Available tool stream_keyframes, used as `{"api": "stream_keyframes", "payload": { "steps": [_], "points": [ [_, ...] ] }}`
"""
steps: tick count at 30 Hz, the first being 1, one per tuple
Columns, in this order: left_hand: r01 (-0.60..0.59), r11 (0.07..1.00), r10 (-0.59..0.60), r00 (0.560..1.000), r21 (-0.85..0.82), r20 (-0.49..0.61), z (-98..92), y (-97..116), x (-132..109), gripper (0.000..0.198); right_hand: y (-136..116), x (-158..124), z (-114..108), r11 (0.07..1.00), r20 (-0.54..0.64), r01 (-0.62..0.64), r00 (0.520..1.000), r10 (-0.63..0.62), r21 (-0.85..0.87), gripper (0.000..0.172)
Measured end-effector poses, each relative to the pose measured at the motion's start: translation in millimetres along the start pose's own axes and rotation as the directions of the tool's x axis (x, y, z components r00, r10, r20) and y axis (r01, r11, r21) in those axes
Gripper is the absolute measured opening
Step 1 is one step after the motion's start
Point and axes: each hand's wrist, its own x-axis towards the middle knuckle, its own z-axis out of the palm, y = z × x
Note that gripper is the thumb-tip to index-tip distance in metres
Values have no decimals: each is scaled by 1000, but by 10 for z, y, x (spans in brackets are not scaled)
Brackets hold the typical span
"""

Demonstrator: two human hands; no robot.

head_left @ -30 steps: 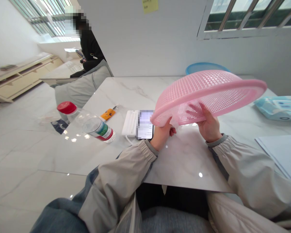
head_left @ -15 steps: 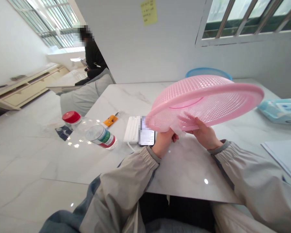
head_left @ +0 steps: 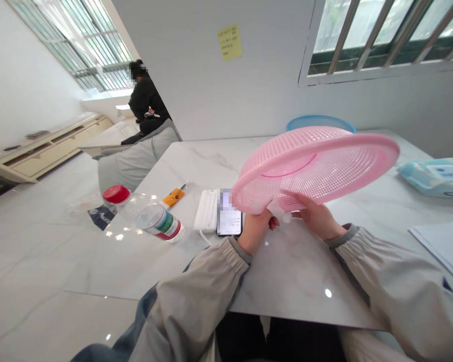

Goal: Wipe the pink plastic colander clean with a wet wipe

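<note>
A round pink perforated basket (head_left: pixel 324 161) is held tilted above the white marble table (head_left: pixel 287 271), its underside toward me. My left hand (head_left: pixel 257 227) grips the near rim with a small white wipe (head_left: pixel 279 207) pinched against it. My right hand (head_left: pixel 315 215) supports the underside from below, its fingers pressed against the mesh.
A phone (head_left: pixel 229 219) and a white power bank (head_left: pixel 207 210) lie left of my hands. A red-capped clear bottle (head_left: pixel 143 213) lies on its side. A blue basin (head_left: pixel 319 122) sits behind the basket, a wipes pack (head_left: pixel 434 176) and papers (head_left: pixel 443 246) at right. A person sits at far left.
The basket has turned a little in my hands, and my right hand has slid nearer to my left along the underside. The camera has tipped upward.
</note>
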Motion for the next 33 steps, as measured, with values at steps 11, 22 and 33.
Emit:
{"api": "stream_keyframes", "payload": {
  "steps": [11, 22, 33],
  "points": [
    [49, 997, -52, 998, -67, -36, 20, -10, -5, 29, -7, -4, 10, 999, 67, -27, 997, 26, 26, 42],
    [-72, 977, 64, 997, -199, -46, 20, 44, -21, 25, 7, -32, -42, 960, 353, -252, 893, 279, -122, 45],
    [109, 982, -112, 994, -154, -9, 55, 120, -112, 38, 13, -133, 59, 920, 427, -343, 815, 392, -190, 48]
  ]
}}
